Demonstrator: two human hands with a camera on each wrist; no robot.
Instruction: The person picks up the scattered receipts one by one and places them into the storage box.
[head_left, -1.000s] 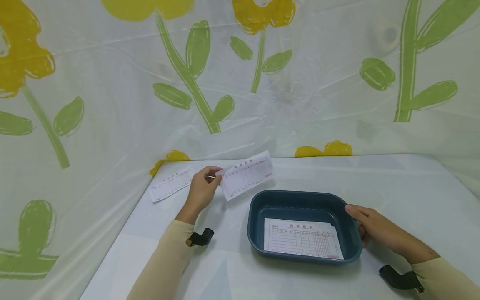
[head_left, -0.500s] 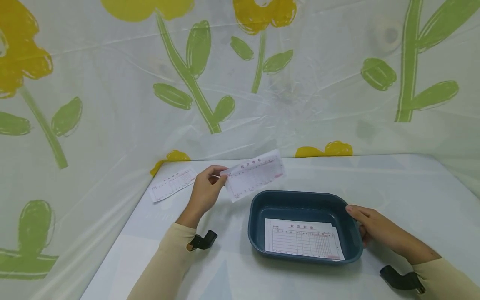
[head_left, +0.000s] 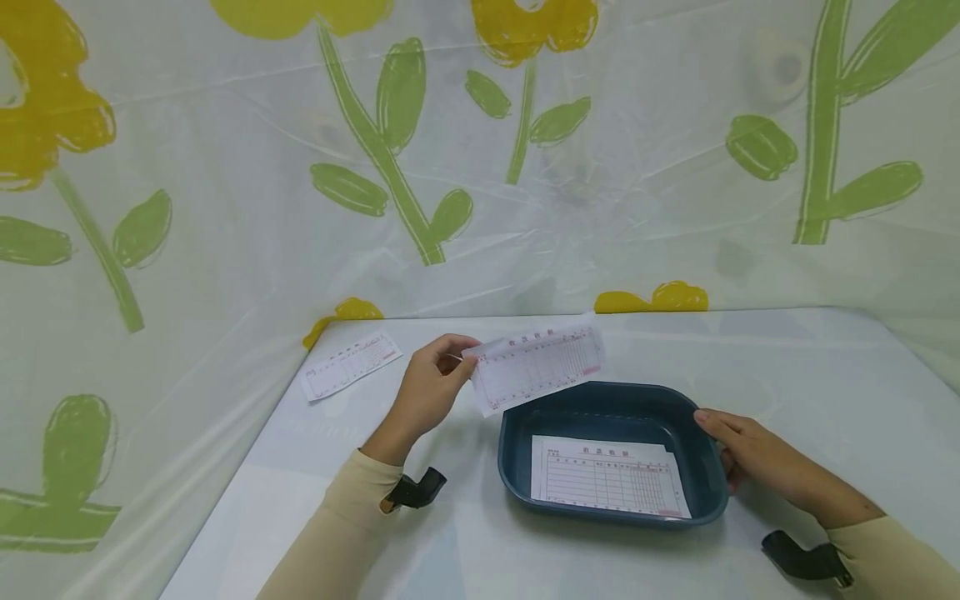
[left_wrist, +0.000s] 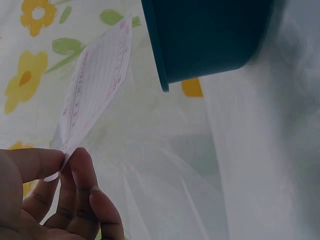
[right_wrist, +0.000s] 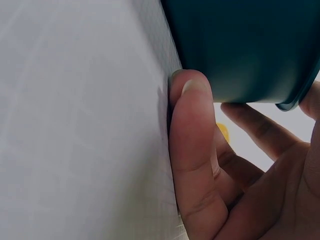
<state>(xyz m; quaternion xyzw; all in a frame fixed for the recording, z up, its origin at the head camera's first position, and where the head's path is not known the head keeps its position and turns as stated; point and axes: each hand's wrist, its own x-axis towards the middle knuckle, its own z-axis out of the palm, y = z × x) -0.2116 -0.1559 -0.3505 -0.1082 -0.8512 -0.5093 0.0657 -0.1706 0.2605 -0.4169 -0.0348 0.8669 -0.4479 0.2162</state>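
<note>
In the head view my left hand (head_left: 433, 385) pinches a printed receipt slip (head_left: 536, 362) by its left end. The slip is raised and tilted, its right part overlapping the far left rim of a dark blue plastic basin (head_left: 611, 390). The left wrist view shows the thumb and fingers meeting on the paper's corner, with the basin's wall (left_wrist: 210, 45) apart from it. My right hand (head_left: 765, 454) holds the basin's right end, thumb on the rim and fingers against the outer wall. More receipt slips (head_left: 611, 479) lie stacked inside the basin.
Another receipt slip (head_left: 352, 365) lies on the white table (head_left: 465, 533) at the far left. A white curtain (head_left: 645, 183) with printed flowers hangs behind the table and along its left side.
My left hand has carried its slip to the right, from beside the basin to over its far left rim. My right hand and the basin have stayed in place.
</note>
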